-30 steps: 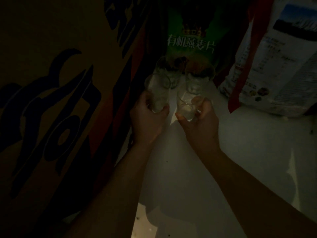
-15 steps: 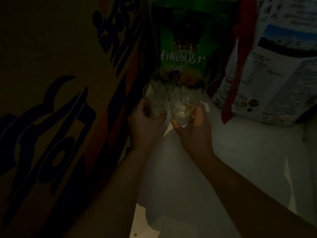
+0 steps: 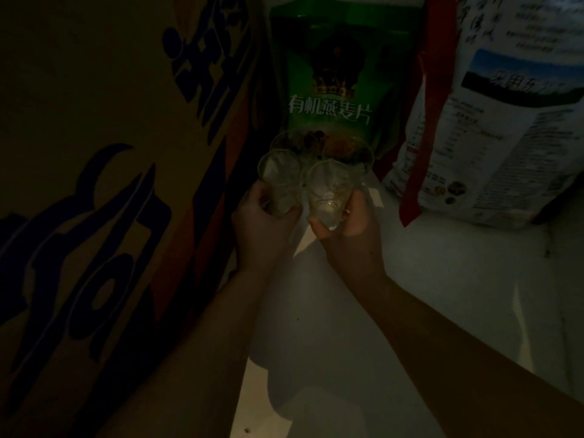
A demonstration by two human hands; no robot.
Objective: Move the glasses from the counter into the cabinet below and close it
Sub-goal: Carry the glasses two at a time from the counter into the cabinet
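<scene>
Both hands grasp clear glasses side by side, the left hand (image 3: 264,229) one glass (image 3: 279,181), the right hand (image 3: 350,235) another (image 3: 328,194), before a green bag (image 3: 341,67).

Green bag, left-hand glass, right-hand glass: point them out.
green bag (image 3: 331,74), head view, on its front panel
left-hand glass (image 3: 279,181), head view, on its side wall
right-hand glass (image 3: 328,191), head view, on its side wall

Dim home pantry cabinet, green oat bag (image 3: 335,90), white food sack (image 3: 493,128), cardboard box (image 3: 94,184)
</scene>
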